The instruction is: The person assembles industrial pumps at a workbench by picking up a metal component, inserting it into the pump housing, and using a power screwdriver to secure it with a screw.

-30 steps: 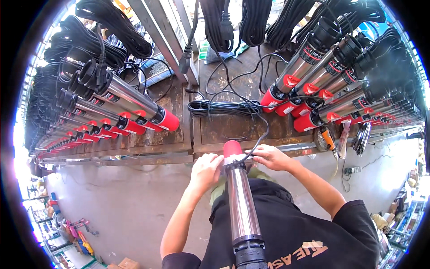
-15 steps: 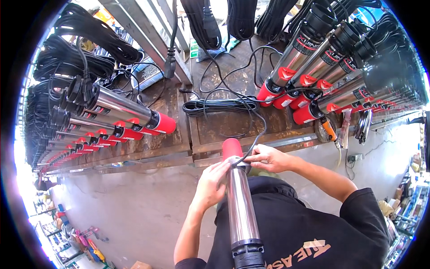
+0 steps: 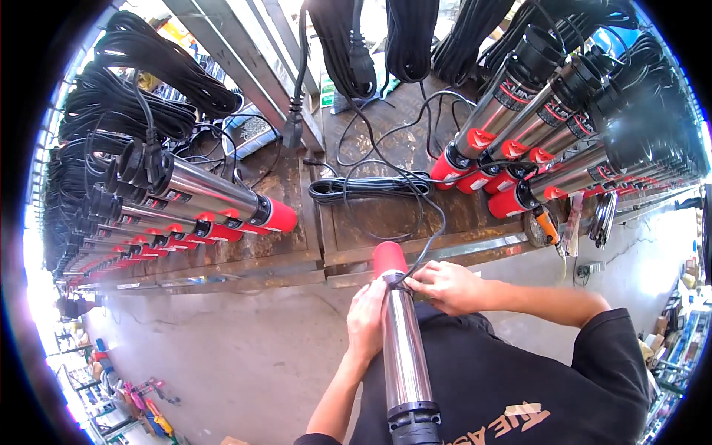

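One steel submersible pump (image 3: 404,348) is slanting before the black shirt (image 3: 504,356), its cable (image 3: 443,221) already reaching the collar (image 3: 397,285), where the right hand (image 3: 449,286), grip unclear, is working, apparently unfinished, while the left hand (image 3: 366,320) is holding the pump.

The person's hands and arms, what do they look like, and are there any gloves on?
No gloves: the left hand and right hand are bare, and no watch or bracelet shows. The forearms are bare too. Above them are short black sleeves, part of a black shirt with light orange-tan lettering.
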